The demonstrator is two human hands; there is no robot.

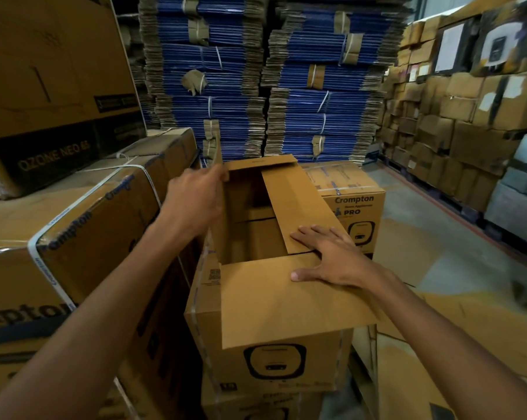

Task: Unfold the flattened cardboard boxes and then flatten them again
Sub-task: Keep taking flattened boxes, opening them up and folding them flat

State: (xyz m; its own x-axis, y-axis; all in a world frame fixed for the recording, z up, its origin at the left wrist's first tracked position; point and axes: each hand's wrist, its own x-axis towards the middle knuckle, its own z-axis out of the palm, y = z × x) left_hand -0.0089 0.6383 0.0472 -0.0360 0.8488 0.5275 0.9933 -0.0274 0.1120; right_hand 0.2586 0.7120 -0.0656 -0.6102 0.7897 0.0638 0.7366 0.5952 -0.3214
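Right grip [328, 256] flat on erected brown box [271, 301]; left grip [195, 201] pinches its flap [262, 163].

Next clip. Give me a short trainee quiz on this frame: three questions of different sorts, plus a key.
1. True or false: the open box has all its top flaps folded shut.
2. Where is the right hand? A) lying flat across the right flap and the near flap; B) reaching down inside the box; C) hanging clear of the box.
3. Fill in: the left hand grips the box at its far ___ corner.

Key: 1 false, the top is open and the inside shows; 2 A; 3 left.
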